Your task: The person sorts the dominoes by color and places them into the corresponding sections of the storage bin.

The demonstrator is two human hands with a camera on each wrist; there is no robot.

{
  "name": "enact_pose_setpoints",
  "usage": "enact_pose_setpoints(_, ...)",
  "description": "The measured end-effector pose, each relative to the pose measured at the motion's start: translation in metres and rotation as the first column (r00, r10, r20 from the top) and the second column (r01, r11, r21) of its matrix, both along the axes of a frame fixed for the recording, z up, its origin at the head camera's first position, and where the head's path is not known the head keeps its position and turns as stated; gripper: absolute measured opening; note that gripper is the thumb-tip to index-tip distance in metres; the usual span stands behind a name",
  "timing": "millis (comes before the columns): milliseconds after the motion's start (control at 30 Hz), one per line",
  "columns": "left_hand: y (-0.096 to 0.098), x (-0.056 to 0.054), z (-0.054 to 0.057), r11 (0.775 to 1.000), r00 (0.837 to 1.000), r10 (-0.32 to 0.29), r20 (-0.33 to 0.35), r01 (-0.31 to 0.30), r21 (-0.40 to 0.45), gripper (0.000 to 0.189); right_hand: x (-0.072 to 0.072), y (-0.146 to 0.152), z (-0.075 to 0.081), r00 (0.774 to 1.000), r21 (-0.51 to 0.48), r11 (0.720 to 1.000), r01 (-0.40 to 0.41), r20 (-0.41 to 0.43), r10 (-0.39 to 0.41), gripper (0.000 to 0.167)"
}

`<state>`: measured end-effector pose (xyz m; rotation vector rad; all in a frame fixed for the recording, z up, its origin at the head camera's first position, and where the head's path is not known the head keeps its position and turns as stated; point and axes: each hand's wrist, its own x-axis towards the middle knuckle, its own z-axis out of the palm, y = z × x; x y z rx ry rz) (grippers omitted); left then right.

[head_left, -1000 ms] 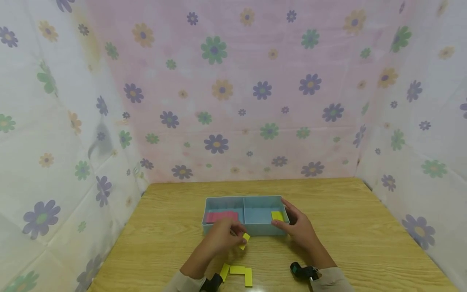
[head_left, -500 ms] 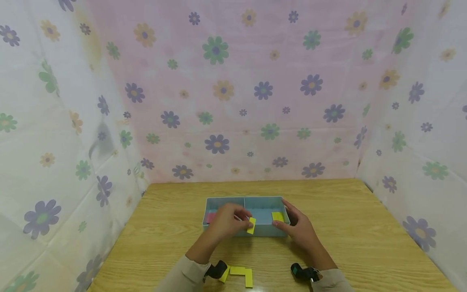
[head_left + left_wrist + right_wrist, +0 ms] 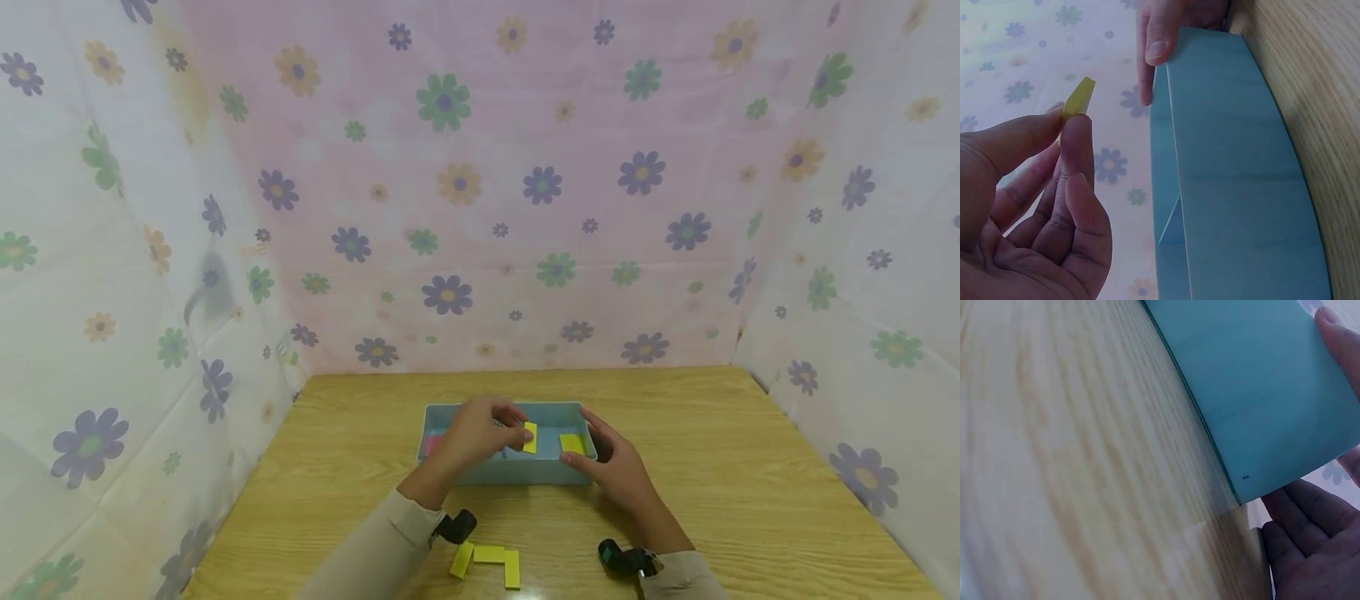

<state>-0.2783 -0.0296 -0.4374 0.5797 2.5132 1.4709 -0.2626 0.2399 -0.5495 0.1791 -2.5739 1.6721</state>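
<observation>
My left hand [image 3: 480,435] pinches a small yellow rectangular tile [image 3: 530,437] between thumb and fingers, over the light blue divided box [image 3: 517,474]. In the left wrist view the tile [image 3: 1079,99] shows its narrow edge above the fingertips, apart from the box wall [image 3: 1235,156]. The right hand [image 3: 621,473] holds the right end of the box, thumb at the front rim and fingers round the end wall. Yellow tiles [image 3: 572,443] lie in the right compartment near that thumb. Pink tiles [image 3: 432,444] lie in the left compartment, mostly hidden behind my left hand.
Several more yellow tiles [image 3: 489,554] lie on the wooden table [image 3: 345,483] in front of the box, near my left sleeve [image 3: 382,542]. A flowered cloth [image 3: 510,208] stands as walls at the back and both sides. A black camera is strapped on each wrist.
The left hand has moved forward and right with the yellow tile, from in front of the box to over it. My right hand keeps its hold on the box end.
</observation>
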Motion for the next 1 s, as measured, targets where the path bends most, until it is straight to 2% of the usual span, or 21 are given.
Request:
enact_pose_setpoints(167,0.011,-0.012,0.000,1.000,0.999,0.023,0.047,-0.024,0.007,0.015,-0.001,0.000,0.001,1.000,0.001,1.000,0.002,-0.007,-0.002,0.092)
enact_pose_setpoints(267,0.017,-0.017,-0.003,0.999,0.997,0.015,0.075,-0.017,0.028,0.016,0.000,0.000,0.001,1.000,0.005,1.000,0.005,-0.002,-0.005,0.092)
enact_pose_setpoints(533,0.034,-0.028,-0.013,0.998,0.995,0.017,0.101,-0.023,0.058,0.013,0.000,0.002,0.000,1.000,-0.001,1.000,-0.002,-0.005,0.002,0.091)
enact_pose_setpoints(733,0.042,-0.034,-0.015,0.997,0.992,0.028,0.123,-0.037,0.071,0.010,-0.002,0.002,-0.001,1.000,0.002,1.000,-0.010,-0.014,0.010,0.090)
enact_pose_setpoints(867,0.048,-0.037,-0.016,0.999,0.993,0.035,0.116,-0.040,0.037,0.007,-0.002,0.003,0.000,1.000,0.005,1.000,-0.011,-0.016,0.012,0.091)
enact_pose_setpoints(1000,0.051,-0.038,-0.014,0.998,0.995,0.048,0.093,-0.044,-0.037,0.007,-0.002,0.002,0.000,1.000,0.009,1.000,-0.009,-0.010,0.009,0.092)
